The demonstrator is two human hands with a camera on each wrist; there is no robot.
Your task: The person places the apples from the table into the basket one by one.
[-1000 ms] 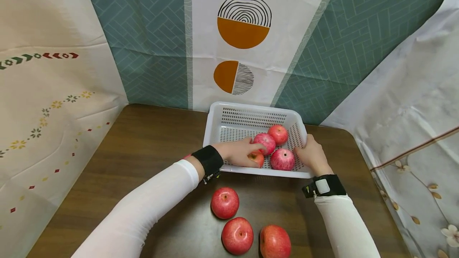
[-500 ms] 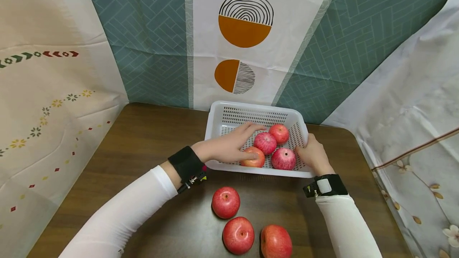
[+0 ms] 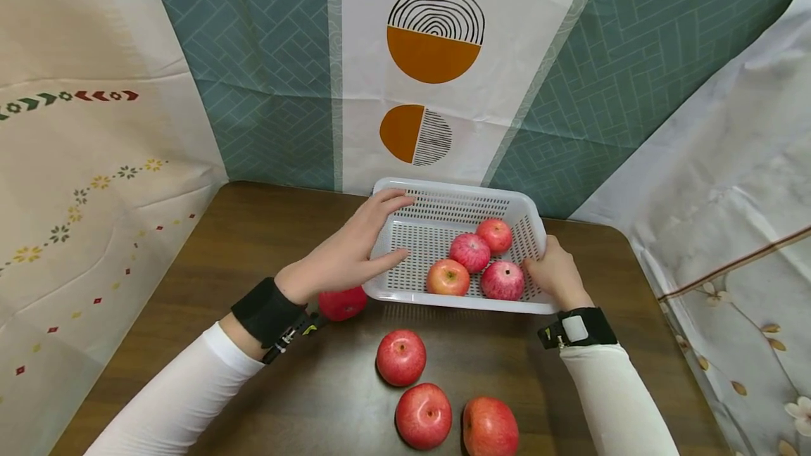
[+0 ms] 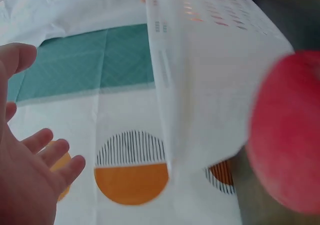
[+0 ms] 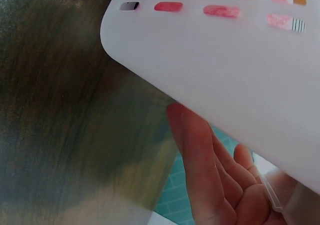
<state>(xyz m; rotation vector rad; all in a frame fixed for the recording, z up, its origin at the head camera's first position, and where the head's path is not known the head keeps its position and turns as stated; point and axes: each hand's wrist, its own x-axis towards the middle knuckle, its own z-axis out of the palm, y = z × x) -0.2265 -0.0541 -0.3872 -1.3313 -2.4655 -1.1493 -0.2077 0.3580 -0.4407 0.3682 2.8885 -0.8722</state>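
A white perforated plastic basket [image 3: 412, 298] stands at the back of the table with several apples in its right half. Nearest the left of that group is a yellowish-red apple [image 3: 448, 278], beside a pink apple [image 3: 470, 252]. My left hand [image 3: 351, 248] is over the basket's left end, fingers spread and holding nothing. Under that wrist a red apple [image 3: 342, 303] sits on the table by the basket's front left corner; it looms large in the left wrist view. My right hand [image 3: 557, 276] grips the basket's right rim, its fingers partly hidden by the wall in the right wrist view.
In front of the basket lie three more apples: a red apple [image 3: 401, 357], another red apple [image 3: 424, 416] and a streaked apple [image 3: 491, 426] near the bottom edge. Patterned cloth [image 3: 272, 76] hangs behind the wooden table [image 3: 253, 231] and along both sides.
My left hand has let go of the yellowish-red apple inside the basket and moved left, its fingers spreading. The red apple under the left wrist has come into fuller view. My right hand stays on the rim.
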